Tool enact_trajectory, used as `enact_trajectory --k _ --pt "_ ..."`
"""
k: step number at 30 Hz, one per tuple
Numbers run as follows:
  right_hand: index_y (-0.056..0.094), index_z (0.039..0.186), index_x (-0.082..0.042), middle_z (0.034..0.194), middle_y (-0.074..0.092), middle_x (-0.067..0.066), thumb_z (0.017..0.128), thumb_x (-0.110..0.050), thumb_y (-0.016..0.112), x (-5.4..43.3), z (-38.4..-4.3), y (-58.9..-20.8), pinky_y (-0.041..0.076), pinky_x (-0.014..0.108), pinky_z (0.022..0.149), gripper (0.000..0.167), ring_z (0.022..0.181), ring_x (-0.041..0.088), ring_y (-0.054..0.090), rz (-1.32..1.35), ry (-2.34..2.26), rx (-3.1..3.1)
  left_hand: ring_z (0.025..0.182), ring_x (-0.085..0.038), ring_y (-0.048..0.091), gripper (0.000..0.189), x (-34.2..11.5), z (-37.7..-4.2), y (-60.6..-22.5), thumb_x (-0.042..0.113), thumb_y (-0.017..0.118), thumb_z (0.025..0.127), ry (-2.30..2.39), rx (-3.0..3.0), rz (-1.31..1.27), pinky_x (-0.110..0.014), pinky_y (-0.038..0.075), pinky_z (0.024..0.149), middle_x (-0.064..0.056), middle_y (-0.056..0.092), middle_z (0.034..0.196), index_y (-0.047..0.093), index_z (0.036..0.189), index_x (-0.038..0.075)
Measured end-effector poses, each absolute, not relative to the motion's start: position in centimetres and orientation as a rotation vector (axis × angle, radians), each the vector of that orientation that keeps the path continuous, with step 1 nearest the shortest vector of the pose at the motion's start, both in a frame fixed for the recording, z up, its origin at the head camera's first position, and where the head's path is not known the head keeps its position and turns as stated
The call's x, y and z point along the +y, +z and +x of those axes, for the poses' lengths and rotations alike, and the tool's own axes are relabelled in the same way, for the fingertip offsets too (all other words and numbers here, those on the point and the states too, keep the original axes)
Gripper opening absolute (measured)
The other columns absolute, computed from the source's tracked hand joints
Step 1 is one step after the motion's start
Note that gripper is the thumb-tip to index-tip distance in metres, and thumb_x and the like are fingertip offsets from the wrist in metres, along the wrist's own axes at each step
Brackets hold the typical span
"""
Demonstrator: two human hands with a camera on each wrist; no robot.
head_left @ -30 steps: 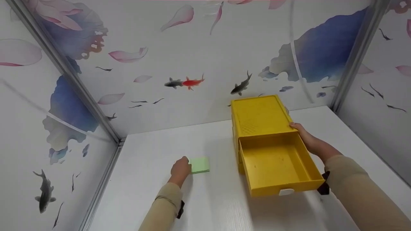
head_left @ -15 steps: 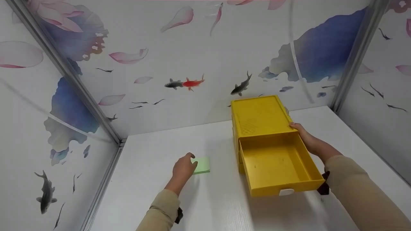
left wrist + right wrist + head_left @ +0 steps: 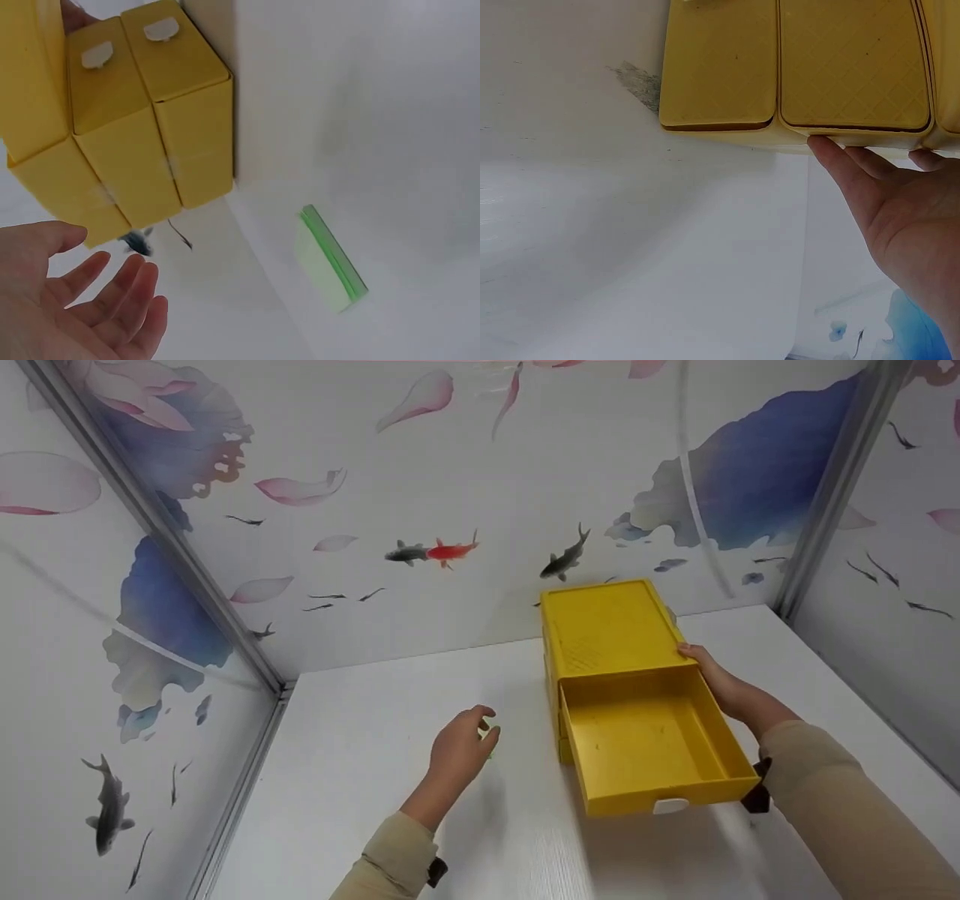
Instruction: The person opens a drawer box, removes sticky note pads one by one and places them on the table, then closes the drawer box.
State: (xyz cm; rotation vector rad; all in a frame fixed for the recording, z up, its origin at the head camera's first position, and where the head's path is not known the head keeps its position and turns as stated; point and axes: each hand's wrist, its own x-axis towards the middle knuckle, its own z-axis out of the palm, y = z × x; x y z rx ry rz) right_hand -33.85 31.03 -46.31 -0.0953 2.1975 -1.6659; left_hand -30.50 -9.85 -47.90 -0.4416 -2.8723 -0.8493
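Note:
My left hand (image 3: 461,746) hovers over the table with its fingers loosely spread and nothing between them. Just beyond its fingers in the left wrist view lies a pad of light green sticky notes (image 3: 328,259); the head view has it nearly all hidden behind that hand. A yellow drawer cabinet (image 3: 611,630) stands to the right. Its top drawer (image 3: 637,735) is pulled far out, with nothing inside. My right hand (image 3: 724,686) rests on the cabinet's right side near the top edge, and its extended fingers (image 3: 844,169) touch the side wall.
Two lower drawers (image 3: 112,75) with white tabs are pushed in. The pulled-out drawer juts over the white table (image 3: 360,720) toward me. Printed wall panels (image 3: 480,472) enclose the back and both sides, joined by metal posts (image 3: 150,525).
My left hand has come off the green sticky notes, rising and shifting right toward the cabinet as its fingers opened. The sticky notes, the right hand and the cabinet stay in place.

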Motion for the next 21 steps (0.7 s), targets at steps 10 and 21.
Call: enact_trajectory --k 10,21 --pt "0.015 0.15 -0.005 0.113 0.055 0.013 0.095 -0.072 0.012 31.2 -34.0 -46.2 0.051 0.03 0.083 0.087 0.089 0.019 0.062 -0.096 -1.664 2.188 0.097 -0.016 0.062 0.025 -6.9 -27.7 -46.2 0.025 0.065 0.095 -0.867 -2.73 -0.615 -0.032 0.052 0.082 0.001 0.066 0.105 0.066 0.117 0.013" --pt "0.019 0.148 -0.004 0.113 0.056 0.014 0.096 -0.07 0.011 31.1 -33.9 -46.4 0.051 0.031 0.083 0.085 0.09 0.02 0.063 -0.129 -1.67 2.169 0.116 -0.015 0.053 0.052 -5.2 -24.3 -45.1 0.051 0.051 0.098 -0.804 -2.623 -0.991 -0.034 0.044 0.097 0.001 0.057 0.127 0.055 0.132 0.012"
